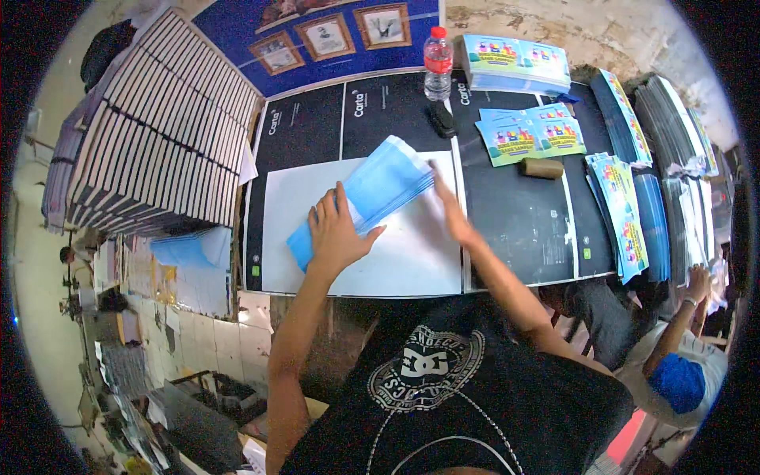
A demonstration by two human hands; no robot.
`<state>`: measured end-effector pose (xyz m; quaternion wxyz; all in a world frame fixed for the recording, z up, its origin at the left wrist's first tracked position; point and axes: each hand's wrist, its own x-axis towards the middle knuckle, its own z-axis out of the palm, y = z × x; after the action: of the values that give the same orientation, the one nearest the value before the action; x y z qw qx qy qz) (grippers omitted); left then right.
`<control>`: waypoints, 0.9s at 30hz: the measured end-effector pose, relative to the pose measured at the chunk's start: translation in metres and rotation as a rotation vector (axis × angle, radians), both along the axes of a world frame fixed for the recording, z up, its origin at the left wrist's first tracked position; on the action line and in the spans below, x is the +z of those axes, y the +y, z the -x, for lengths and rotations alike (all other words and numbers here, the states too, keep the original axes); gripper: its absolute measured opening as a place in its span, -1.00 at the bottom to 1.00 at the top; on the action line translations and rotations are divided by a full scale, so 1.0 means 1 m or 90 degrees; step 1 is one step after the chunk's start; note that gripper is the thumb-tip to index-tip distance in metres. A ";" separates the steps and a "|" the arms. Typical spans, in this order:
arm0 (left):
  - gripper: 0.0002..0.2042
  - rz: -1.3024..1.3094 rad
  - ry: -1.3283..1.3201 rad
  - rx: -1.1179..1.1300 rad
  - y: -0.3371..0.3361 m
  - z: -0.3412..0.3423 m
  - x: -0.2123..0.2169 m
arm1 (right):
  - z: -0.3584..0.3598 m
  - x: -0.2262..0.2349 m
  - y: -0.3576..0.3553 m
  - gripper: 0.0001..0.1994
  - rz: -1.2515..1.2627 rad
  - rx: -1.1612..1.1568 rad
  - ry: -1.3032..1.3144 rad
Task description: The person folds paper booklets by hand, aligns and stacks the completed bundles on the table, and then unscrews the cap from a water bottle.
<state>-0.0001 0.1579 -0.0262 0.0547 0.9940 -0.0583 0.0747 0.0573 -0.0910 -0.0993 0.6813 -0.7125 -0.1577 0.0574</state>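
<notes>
A thin stack of blue-and-white sheets (376,190) lies slanted on a white board (412,253), its layered edges fanning at the upper right end. My left hand (334,229) presses on the lower left part of the stack, fingers outstretched and thumb apart. Close to the stack's right end is my right hand (450,207), held on edge and smeared by motion. Whether its fingers touch the sheets or hold anything, I cannot tell.
Thick bound stacks (150,119) rise at the left. A red-capped bottle (438,67), a dark brush-like object (442,119), a brown block (542,168) and colourful printed booklets (534,136) occupy the far and right side. Another person (673,364) works at the lower right beside paper piles (685,214).
</notes>
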 end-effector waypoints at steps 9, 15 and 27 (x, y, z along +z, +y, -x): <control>-0.36 0.154 0.088 0.047 0.008 -0.018 0.004 | 0.019 0.097 -0.009 -0.03 0.353 0.003 -0.405; -0.25 0.083 0.052 -0.078 -0.028 -0.007 0.005 | 0.000 0.115 0.008 0.24 0.707 0.211 -0.570; -0.14 0.219 0.153 -0.021 0.081 0.060 0.016 | -0.059 0.083 -0.054 0.12 0.541 0.374 -0.223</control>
<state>-0.0599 0.2386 -0.0103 0.2312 0.9707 -0.0542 -0.0369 0.1158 -0.1452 -0.0165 0.2522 -0.8500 -0.4242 0.1841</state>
